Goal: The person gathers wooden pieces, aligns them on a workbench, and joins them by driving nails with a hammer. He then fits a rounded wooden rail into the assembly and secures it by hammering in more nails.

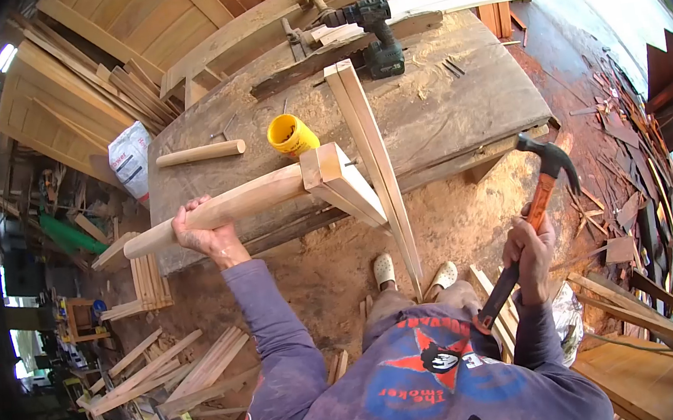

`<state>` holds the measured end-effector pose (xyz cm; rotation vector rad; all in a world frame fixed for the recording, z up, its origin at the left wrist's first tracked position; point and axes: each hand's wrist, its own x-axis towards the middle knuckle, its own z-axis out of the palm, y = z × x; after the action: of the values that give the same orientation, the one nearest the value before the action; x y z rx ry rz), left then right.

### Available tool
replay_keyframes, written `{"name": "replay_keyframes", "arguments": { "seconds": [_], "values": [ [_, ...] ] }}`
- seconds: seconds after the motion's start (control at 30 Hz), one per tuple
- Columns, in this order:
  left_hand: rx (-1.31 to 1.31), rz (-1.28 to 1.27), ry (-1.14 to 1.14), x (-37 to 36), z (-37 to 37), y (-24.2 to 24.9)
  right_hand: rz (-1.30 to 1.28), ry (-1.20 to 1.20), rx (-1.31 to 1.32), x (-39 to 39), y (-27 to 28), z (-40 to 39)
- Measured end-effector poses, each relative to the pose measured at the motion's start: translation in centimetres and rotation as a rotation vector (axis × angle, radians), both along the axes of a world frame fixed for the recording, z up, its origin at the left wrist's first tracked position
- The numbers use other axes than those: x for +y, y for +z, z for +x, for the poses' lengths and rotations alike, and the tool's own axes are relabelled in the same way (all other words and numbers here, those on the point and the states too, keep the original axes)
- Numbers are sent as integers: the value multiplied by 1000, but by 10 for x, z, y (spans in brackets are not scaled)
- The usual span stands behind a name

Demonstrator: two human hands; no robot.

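My left hand is wrapped round a thick, rounded wooden bar, near its left end. At its right end the bar meets a squared block. A long, slim wooden strip stands beside that block and reaches down toward my feet. A small dark pin, perhaps a nail, shows between block and strip. My right hand grips a claw hammer by its orange and black handle, head up, apart from the wood.
On the dusty workbench are a yellow cup, a short round wooden rod and a cordless drill. Loose timber lies at lower left, scrap at right. A white sack stands by the bench's left edge.
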<state>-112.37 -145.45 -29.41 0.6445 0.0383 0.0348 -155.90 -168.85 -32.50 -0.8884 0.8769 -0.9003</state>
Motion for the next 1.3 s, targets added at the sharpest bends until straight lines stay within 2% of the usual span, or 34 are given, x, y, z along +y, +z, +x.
{"name": "replay_keyframes", "arguments": {
  "seconds": [0.23,0.3,0.37,0.43,0.57,0.63,0.73,0.8,0.83,0.9,0.93,0.97,1.03,1.1,1.17,1.3],
  "values": [
    [13,35,3,1,1,0,-48,104,18,-4,6,-12],
    [5,25,-13,6,9,-5,-55,-4,66,-11,17,-23],
    [-6,6,-45,8,9,-6,-196,-71,45,-28,20,-36],
    [-6,11,-42,7,9,-6,-229,-233,10,-43,27,-45],
    [31,18,-1,5,11,-5,-283,-571,-179,-61,40,-32],
    [1,35,7,6,12,-5,-240,-709,-297,-63,15,-7],
    [-31,-20,-28,8,12,-8,-757,-541,315,25,-27,86],
    [-12,-46,-103,17,1,-7,-389,635,-11,65,-8,114],
    [19,24,-50,18,-1,-5,-415,613,-17,65,-5,114],
    [48,69,36,14,1,-3,46,618,-137,69,-3,110],
    [33,60,25,11,-2,-6,180,675,-157,64,12,101],
    [9,34,9,4,-3,-8,171,649,-182,64,8,96],
    [-7,-6,-41,5,6,-13,100,711,-33,55,2,76],
    [0,16,-2,4,7,-7,51,689,46,49,-31,56],
    [-1,31,-11,7,5,-1,52,584,231,37,-40,22],
    [71,51,-1,5,4,-3,6,253,267,4,-64,-41]
  ]
}}
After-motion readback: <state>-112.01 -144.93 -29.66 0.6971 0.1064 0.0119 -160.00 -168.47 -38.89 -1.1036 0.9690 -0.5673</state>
